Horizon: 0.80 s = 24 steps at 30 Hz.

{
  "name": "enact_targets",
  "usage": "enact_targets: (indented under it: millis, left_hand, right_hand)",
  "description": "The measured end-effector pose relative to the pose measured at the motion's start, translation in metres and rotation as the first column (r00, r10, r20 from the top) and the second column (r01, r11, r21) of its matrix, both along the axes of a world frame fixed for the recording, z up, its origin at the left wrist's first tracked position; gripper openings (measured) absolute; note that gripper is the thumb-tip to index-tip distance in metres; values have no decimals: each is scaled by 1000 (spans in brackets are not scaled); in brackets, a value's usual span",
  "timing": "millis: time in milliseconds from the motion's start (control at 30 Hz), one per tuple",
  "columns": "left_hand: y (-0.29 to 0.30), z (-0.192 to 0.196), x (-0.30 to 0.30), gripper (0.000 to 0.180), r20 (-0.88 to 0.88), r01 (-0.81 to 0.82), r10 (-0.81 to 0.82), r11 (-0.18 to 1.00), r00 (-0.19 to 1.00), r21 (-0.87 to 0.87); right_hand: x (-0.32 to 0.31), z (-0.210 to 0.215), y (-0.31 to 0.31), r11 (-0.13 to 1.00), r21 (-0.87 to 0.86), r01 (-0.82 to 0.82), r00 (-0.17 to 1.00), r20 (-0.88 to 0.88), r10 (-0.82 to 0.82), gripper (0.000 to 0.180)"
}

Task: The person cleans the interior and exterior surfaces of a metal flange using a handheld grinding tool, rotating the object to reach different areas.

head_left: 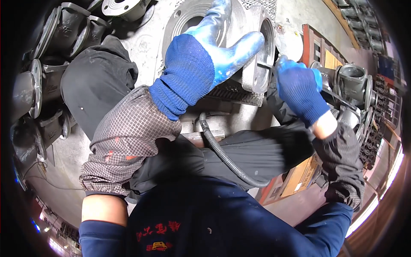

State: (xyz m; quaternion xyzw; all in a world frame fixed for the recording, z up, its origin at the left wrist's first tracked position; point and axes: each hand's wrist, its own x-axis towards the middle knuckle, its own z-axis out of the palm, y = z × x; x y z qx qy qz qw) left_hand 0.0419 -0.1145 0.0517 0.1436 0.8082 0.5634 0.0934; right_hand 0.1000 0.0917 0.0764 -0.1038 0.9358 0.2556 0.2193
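A grey metal valve body [246, 25] with round flanges lies in front of me. My left hand [214, 47], in a blue coated glove, lies across it with thumb and forefinger stretched wide apart. The thumb touches the side flange [255, 79]. My right hand [299, 83], also in a blue glove, is closed around a slim metal hand tool [265, 64]. The tool's thin shaft points into the side flange's opening. A dark bar [340, 97] sticks out behind the right hand and looks like the same tool's other end. Its exact kind is unclear.
Several grey flanged castings [64, 32] are stacked at the left, and more castings [353, 81] stand at the right. A ribbed hose [222, 156] runs over my leg. Cardboard [299, 176] sits by a red frame at the lower right. Another flanged part [124, 7] lies at the top.
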Motion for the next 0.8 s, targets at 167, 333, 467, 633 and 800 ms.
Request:
enact_targets:
  millis: [167, 333, 467, 633, 800]
  left_hand:
    - [16, -13, 0, 82, -78, -41, 41, 999, 996, 2]
    - [13, -10, 2, 45, -301, -54, 9, 989, 954, -140]
    - [15, -12, 0, 81, -42, -16, 18, 998, 999, 60]
    - [-5, -32, -10, 42, -678, 79, -133, 991, 723, -111]
    - [-32, -34, -6, 59, -195, 122, -86, 977, 977, 176]
  right_hand:
    - [-5, -17, 17, 980, -57, -192, 971, -153, 182, 27]
    - [-14, -19, 23, 988, 8, -157, 976, -151, 156, 20]
    - [-4, -17, 20, 980, -4, -198, 971, -136, 195, 18]
    - [-13, -7, 45, 857, -481, -184, 908, -416, -39, 30]
    - [2, -14, 37, -183, -953, 240, 629, 296, -719, 38]
